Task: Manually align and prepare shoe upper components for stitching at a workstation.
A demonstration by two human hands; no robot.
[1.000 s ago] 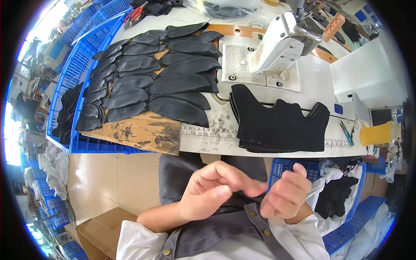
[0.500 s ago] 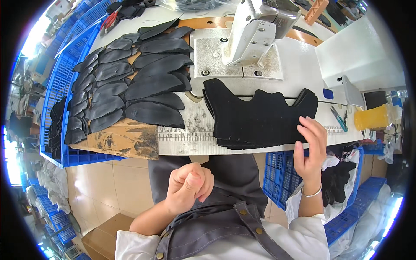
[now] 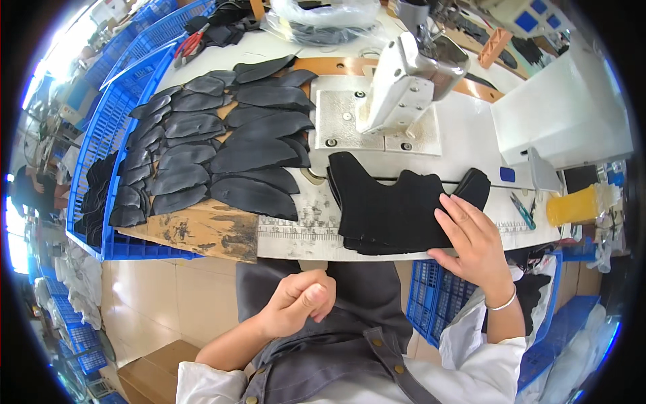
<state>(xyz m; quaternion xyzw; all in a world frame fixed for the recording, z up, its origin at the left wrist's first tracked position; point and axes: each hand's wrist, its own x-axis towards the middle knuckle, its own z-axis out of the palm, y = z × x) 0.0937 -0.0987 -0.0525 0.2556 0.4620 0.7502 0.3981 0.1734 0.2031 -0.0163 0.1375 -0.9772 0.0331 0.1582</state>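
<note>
Black fabric panels (image 3: 387, 212), cut with notched upper edges, lie in an uneven stack at the near edge of the white sewing table (image 3: 464, 135). Take this stack as the centre of the clock. At 4 o'clock, the right hand (image 3: 471, 249) lies palm down, its 4 fingers straight and slightly parted over the stack's right part, its thumb reaching out by the table edge; it grips nothing that shows. A silver-coloured bangle (image 3: 503, 301) rings that wrist. Between 7 and 8 o'clock, the left hand (image 3: 299, 303) is apart from the stack, above the lap, fingers folded in and thumb over them; whether it encloses anything, I cannot tell.

At 12 o'clock stands the white sewing machine head (image 3: 397, 84). Black leaf-shaped pieces (image 3: 252, 151) overlap in rows at 10 o'clock, partly over a stained wooden board (image 3: 208, 229). A blue plastic crate (image 3: 94, 246) stands beyond them. At 3 o'clock are teal-handled snips (image 3: 523, 212) and, farther out, a container of yellow liquid (image 3: 572, 207).
</note>
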